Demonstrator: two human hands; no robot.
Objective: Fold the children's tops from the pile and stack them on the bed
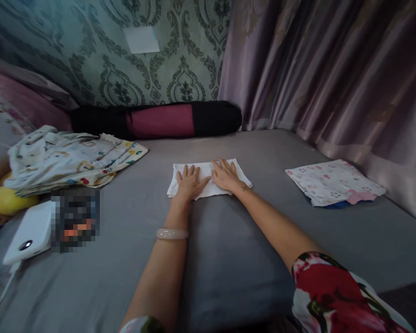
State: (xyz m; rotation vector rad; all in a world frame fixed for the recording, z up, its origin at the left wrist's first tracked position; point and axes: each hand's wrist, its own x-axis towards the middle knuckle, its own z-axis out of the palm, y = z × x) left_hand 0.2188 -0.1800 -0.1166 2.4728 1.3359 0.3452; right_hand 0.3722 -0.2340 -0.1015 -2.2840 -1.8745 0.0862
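Observation:
A white folded cloth (206, 172) lies flat on the grey bed sheet (229, 259), in front of me. My left hand (190, 182) rests palm down on its left half, fingers spread. On the right half lies my right hand (226, 175), also palm down with the fingers stretched out. Both hands press on the cloth without gripping it, and they hide parts of it. Whether the cloth is a garment or a towel I cannot tell.
Folded printed cloths (333, 181) lie at the right. A heap of patterned cloth (65, 155) sits at the left, near a white power bank (31, 231) with a cable and a blurred-out item. A long black and maroon bag (159, 120) lies along the wall.

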